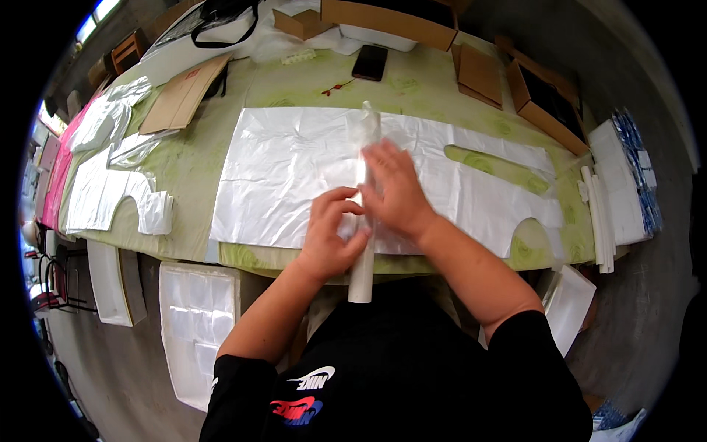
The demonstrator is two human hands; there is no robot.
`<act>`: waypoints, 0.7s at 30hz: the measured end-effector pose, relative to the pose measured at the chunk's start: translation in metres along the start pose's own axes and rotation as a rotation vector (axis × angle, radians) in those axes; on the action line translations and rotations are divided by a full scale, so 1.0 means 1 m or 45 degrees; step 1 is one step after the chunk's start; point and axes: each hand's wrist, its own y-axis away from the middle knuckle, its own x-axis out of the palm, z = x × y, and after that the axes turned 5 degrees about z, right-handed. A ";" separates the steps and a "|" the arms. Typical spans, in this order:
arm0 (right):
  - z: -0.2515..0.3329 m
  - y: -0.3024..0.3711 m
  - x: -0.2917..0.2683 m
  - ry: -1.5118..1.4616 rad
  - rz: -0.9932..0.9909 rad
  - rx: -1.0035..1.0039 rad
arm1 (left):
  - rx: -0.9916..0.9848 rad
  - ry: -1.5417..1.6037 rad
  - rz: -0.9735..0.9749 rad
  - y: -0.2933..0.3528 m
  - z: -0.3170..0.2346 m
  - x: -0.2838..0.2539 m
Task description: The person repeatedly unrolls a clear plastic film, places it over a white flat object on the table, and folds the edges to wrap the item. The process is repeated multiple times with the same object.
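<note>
A large sheet of thin white plastic film with cut-out handle shapes, like flat vest-type plastic bags [280,162], lies spread in front of me. Across it, pointing away from my body, rests a slim white tube [361,280]; its near end juts past the table edge. Crumpled clear film [364,127] surrounds its far end. My left hand [333,232] is at the tube's left side, fingers curved and apart, thumb and fingertips close against it. Farther up, my right hand [395,184] lies over the tube with fingers stretched out. The palms hide part of the tube.
More white plastic bags [99,195] lie at the left, near a flat cardboard piece [184,96]. Toward the back are a dark phone [370,62] and cardboard boxes [398,20]. White rods [598,221] lie at the right edge. A bin of clear packets [197,295] stands below left.
</note>
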 end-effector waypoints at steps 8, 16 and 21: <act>0.059 0.021 0.005 -0.497 0.363 0.052 | 0.325 0.086 0.417 -0.057 -0.010 -0.031; 0.058 0.046 0.003 -0.493 0.188 -0.289 | -0.613 1.316 0.181 -0.057 0.063 -0.021; 0.071 0.001 0.022 -0.757 0.498 -0.485 | -0.230 0.885 0.240 -0.056 0.053 -0.033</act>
